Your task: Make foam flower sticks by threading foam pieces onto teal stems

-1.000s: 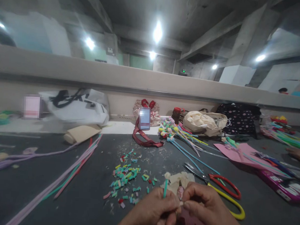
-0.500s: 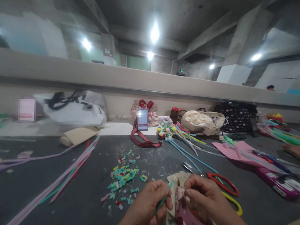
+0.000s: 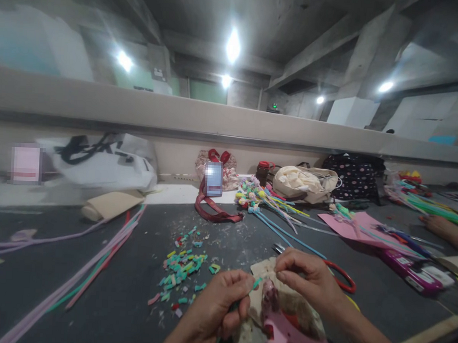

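My left hand is closed around a green chenille stem, its tip poking out past the thumb and forefinger. Thumb and fingertips of my right hand are pinched together above a stained beige cloth; whatever lies between them is too small to make out. Below and between the hands, a pink hot glue gun rests on the cloth with its dirty nozzle pointing away from me. Scissors with a red handle lie partly hidden under my right hand and wrist.
Cut chenille bits are scattered left of my hands. Long lilac stems lie further left. Bundled stems lie ahead, near a beige bag. A pink sheet and another person's hand are at right.
My right hand has lifted up and away from the glue gun's nozzle, uncovering more of the gun. My left hand has shifted slightly left with the green stem. The view has turned a little right.
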### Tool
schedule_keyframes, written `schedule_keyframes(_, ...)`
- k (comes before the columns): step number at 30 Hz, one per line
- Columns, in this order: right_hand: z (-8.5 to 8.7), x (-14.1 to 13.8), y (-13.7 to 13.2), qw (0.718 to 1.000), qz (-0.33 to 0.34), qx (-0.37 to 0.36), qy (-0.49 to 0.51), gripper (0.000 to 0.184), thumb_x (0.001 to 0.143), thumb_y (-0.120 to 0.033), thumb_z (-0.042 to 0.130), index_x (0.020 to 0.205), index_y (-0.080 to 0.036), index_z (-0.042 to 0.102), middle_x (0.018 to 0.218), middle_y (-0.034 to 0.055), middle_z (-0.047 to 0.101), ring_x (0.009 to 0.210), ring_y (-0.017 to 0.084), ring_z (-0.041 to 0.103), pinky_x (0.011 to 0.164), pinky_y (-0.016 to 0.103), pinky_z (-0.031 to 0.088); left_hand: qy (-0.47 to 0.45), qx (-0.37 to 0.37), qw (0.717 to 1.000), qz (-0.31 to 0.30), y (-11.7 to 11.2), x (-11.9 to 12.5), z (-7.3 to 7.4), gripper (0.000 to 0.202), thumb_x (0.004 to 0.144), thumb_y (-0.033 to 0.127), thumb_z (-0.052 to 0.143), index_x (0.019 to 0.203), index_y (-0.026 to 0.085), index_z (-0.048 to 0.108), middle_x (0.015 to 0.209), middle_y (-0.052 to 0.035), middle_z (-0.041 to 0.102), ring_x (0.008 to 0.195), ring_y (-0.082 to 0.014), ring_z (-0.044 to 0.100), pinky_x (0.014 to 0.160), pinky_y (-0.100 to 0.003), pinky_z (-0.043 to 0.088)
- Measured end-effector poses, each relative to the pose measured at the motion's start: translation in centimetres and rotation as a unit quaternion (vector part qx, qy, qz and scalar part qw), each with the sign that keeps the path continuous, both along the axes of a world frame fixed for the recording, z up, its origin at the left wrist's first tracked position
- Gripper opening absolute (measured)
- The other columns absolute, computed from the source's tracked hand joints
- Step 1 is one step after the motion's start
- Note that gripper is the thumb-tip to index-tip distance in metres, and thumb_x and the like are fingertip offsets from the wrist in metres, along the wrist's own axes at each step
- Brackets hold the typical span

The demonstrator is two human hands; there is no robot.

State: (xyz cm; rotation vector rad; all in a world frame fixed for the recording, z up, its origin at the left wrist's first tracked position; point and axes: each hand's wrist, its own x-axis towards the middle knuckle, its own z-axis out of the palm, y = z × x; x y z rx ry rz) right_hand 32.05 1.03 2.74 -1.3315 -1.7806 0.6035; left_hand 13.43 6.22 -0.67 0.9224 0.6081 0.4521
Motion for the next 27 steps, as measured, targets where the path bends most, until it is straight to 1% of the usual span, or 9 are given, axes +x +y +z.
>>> schedule_keyframes(3, 0.1, -0.1, 0.3, 0.999, 0.019, 0.025, -0.007, 0.009, 0.076, -0.018, 0.053, 0.067, -0.017, 0.057, 0.07, 0.0013, 0.055, 0.069, 0.014, 0.052, 0.064, 0.025, 0.039, 0.014, 0.0, 1.0, 0.008, -0.1, 0.0, 0.0, 0.023, 0.068, 0.034, 0.057, 0.061, 0.016, 0.046, 0.037, 0.0071, 0.047, 0.021, 0.0003, 0.023, 0.025, -0.014, 0.01)
schedule_keyframes(7, 0.2, 0.0, 0.5, 0.999, 0.029, 0.041, -0.016, 0.01, 0.077, -0.017, 0.052, 0.067, -0.017, 0.055, 0.071, 0.0011, 0.053, 0.07, 0.014, 0.051, 0.065, 0.025, 0.039, 0.04, 0.006, 0.999, 0.022, -0.1, 0.2, 0.0, 0.021, 0.064, 0.03, 0.059, 0.057, 0.015, 0.047, 0.036, 0.0067, 0.047, 0.021, 0.0009, 0.023, 0.025, -0.013, 0.011)
schedule_keyframes(9, 0.3, -0.1, 0.5, 0.998, 0.035, 0.044, -0.02, 0.01, 0.077, -0.016, 0.052, 0.067, -0.017, 0.054, 0.071, 0.0012, 0.053, 0.071, 0.014, 0.051, 0.066, 0.025, 0.038, 0.052, 0.014, 0.999, 0.009, -0.1, 0.2, -0.1, 0.018, 0.064, 0.03, 0.056, 0.059, 0.014, 0.05, 0.037, 0.0054, 0.05, 0.02, -0.0004, 0.026, 0.024, -0.013, 0.012)
schedule_keyframes(13, 0.4, -0.1, 0.3, 0.998, 0.047, 0.044, -0.024, 0.01, 0.077, -0.015, 0.051, 0.068, -0.017, 0.054, 0.072, 0.0019, 0.054, 0.072, 0.014, 0.051, 0.066, 0.026, 0.038, 0.067, 0.022, 0.997, -0.028, -0.1, 0.3, 0.0, 0.017, 0.064, 0.03, 0.051, 0.061, 0.013, 0.053, 0.038, 0.0032, 0.053, 0.021, -0.0049, 0.037, 0.022, -0.014, 0.017)
schedule_keyframes(18, 0.2, -0.1, 0.1, 0.998, 0.053, 0.032, -0.023, 0.009, 0.076, -0.015, 0.052, 0.067, -0.017, 0.055, 0.071, 0.0015, 0.054, 0.071, 0.014, 0.051, 0.066, 0.026, 0.039, 0.06, 0.039, 0.997, -0.038, -0.2, 0.0, 0.0, 0.023, 0.061, 0.035, 0.054, 0.064, 0.012, 0.055, 0.034, 0.0041, 0.05, 0.02, -0.0034, 0.029, 0.025, -0.015, 0.017)
schedule_keyframes(22, -0.3, -0.6, 0.2, 0.998, 0.059, 0.029, -0.014, 0.009, 0.075, -0.015, 0.053, 0.066, -0.017, 0.055, 0.07, 0.0012, 0.054, 0.07, 0.014, 0.052, 0.065, 0.025, 0.039, 0.082, 0.045, 0.995, -0.04, 0.0, -0.3, 0.2, 0.032, 0.057, 0.042, 0.059, 0.068, 0.011, 0.057, 0.035, 0.0042, 0.049, 0.025, -0.0051, 0.034, 0.031, -0.017, 0.024)
schedule_keyframes(27, -0.9, -1.0, 0.3, 0.998, 0.058, 0.025, -0.025, 0.011, 0.075, -0.015, 0.052, 0.064, -0.017, 0.056, 0.07, 0.0013, 0.055, 0.07, 0.013, 0.052, 0.065, 0.025, 0.04, 0.09, 0.055, 0.994, -0.042, 0.2, -0.3, 0.3, 0.032, 0.057, 0.042, 0.06, 0.067, 0.012, 0.057, 0.033, 0.0055, 0.047, 0.026, -0.0054, 0.034, 0.032, -0.017, 0.023)
